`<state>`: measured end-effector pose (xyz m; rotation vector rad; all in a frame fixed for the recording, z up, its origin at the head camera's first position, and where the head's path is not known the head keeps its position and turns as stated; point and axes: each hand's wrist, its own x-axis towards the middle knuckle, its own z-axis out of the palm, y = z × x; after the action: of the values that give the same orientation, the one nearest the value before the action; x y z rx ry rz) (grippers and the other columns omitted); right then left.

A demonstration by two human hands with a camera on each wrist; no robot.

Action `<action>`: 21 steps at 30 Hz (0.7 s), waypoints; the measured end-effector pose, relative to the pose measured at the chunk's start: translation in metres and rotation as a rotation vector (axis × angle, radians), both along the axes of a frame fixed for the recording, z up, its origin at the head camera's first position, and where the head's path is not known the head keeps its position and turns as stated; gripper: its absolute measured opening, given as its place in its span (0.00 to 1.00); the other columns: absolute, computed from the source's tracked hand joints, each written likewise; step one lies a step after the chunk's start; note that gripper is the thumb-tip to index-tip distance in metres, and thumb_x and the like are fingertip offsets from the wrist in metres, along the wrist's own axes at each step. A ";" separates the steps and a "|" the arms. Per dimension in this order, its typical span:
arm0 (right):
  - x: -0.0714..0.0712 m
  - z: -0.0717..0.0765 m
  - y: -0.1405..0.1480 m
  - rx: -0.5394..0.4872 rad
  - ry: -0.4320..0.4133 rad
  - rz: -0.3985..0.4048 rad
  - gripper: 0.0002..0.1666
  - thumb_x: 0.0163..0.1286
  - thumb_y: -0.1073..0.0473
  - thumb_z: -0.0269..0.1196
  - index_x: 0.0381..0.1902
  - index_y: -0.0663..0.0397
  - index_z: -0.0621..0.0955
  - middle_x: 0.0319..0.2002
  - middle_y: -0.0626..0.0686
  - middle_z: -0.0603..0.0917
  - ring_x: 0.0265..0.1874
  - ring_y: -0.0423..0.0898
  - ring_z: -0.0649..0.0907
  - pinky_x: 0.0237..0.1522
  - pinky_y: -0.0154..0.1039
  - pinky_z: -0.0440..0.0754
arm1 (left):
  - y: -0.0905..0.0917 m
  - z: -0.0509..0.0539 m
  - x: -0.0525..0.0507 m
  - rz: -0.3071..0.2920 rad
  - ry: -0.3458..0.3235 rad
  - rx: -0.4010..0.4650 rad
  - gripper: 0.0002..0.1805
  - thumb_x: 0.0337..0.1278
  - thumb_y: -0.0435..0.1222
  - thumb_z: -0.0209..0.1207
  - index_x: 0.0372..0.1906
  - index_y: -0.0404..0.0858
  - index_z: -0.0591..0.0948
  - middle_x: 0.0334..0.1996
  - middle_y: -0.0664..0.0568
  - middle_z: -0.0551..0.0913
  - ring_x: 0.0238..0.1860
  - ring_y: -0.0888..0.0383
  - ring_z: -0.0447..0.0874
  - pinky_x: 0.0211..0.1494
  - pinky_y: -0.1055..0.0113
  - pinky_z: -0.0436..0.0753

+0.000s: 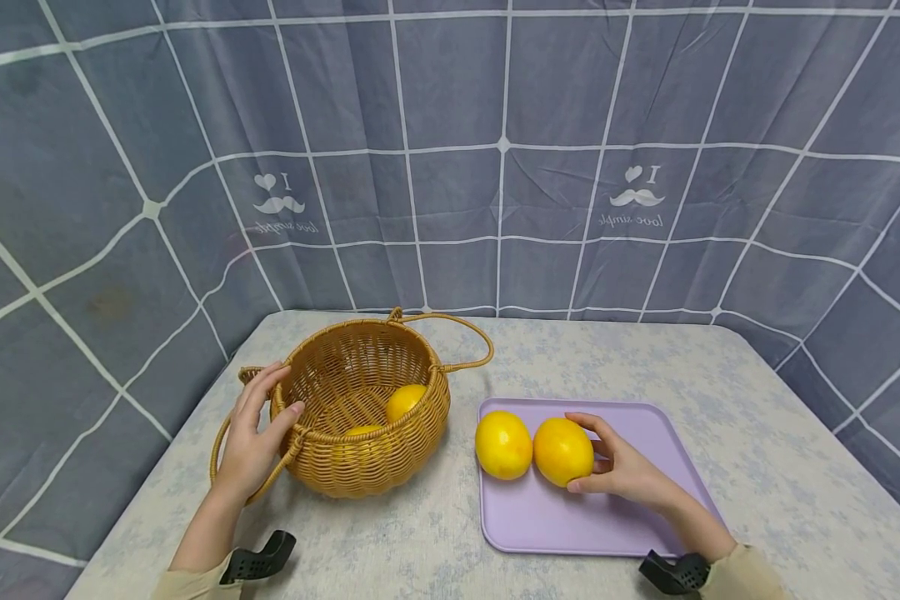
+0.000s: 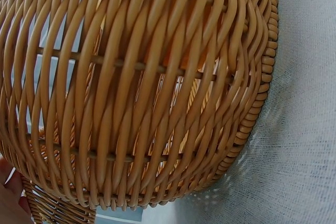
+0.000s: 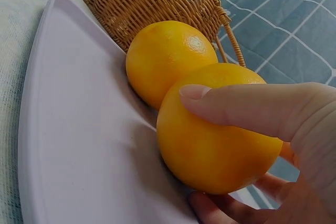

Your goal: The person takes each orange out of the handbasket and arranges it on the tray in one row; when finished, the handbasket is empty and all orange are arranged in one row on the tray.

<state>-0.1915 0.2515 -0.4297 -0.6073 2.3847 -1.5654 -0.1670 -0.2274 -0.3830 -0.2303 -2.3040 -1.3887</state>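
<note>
Orange [image 1: 558, 451] clamped in your right hand [image 1: 630, 473], basket [image 1: 386, 462] touched by your left hand [image 1: 251, 442].
You hold the fruit between thumb on its near side and fingers round its far and right sides, a span that probably suits something so round and smooth; it sits well inside the grip, its left side bare, just beside the second orange [image 1: 503, 445] over the left part of the tray [image 1: 525, 529]. Whether it touches the tray, you cannot tell. Your left thumb and fingers lie spread at the basket's left rim, probably to steady it; whether they pinch the rim is unclear. The basket stands left of the tray, mouth up, with two more oranges [image 1: 404, 402] inside, at its right and near sides.
</note>
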 end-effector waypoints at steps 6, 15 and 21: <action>0.001 0.000 -0.001 0.016 0.019 -0.026 0.54 0.49 0.60 0.74 0.70 0.58 0.58 0.65 0.64 0.61 0.56 0.63 0.72 0.47 0.32 0.77 | 0.000 0.001 0.001 -0.003 -0.003 0.002 0.28 0.65 0.38 0.55 0.68 0.38 0.65 0.70 0.49 0.55 0.71 0.46 0.44 0.62 0.33 0.48; 0.003 0.001 -0.004 -0.056 0.045 -0.012 0.54 0.49 0.64 0.74 0.69 0.63 0.57 0.65 0.67 0.59 0.56 0.67 0.70 0.48 0.36 0.78 | 0.000 0.000 0.000 -0.009 -0.011 0.014 0.29 0.62 0.35 0.56 0.68 0.37 0.64 0.70 0.47 0.54 0.71 0.44 0.43 0.62 0.32 0.46; 0.003 0.002 -0.005 -0.083 0.049 0.008 0.54 0.49 0.66 0.73 0.69 0.65 0.56 0.66 0.68 0.58 0.57 0.67 0.70 0.49 0.32 0.76 | 0.000 0.002 0.001 -0.003 -0.010 0.005 0.28 0.64 0.36 0.55 0.68 0.37 0.65 0.70 0.47 0.54 0.71 0.45 0.43 0.63 0.33 0.46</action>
<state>-0.1887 0.2460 -0.4278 -0.6789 2.3589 -1.6712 -0.1664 -0.2272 -0.3813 -0.2262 -2.3095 -1.4002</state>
